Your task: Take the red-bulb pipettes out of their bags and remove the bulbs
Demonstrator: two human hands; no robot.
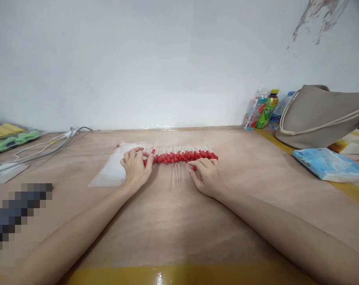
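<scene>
A row of several clear droppers with red bulbs (181, 156) lies across the brown table (173, 221). My left hand (136, 168) rests at the row's left end, fingers curled, thumb and fingers pinching one red-bulbed dropper there. My right hand (205, 175) lies at the row's right part, fingers bent, fingertips on the red bulbs. A clear plastic bag (112, 170) lies flat under and left of my left hand. A few clear dropper tubes (178, 177) stick out toward me between my hands.
Grey cables (46, 146) and a tray of yellow and green pieces (10, 136) sit at far left. Bottles (264, 109), a beige bag (322, 114) and a blue packet (327, 164) stand at right. Yellow tape (173, 273) marks the table's near edge. A white wall rises behind.
</scene>
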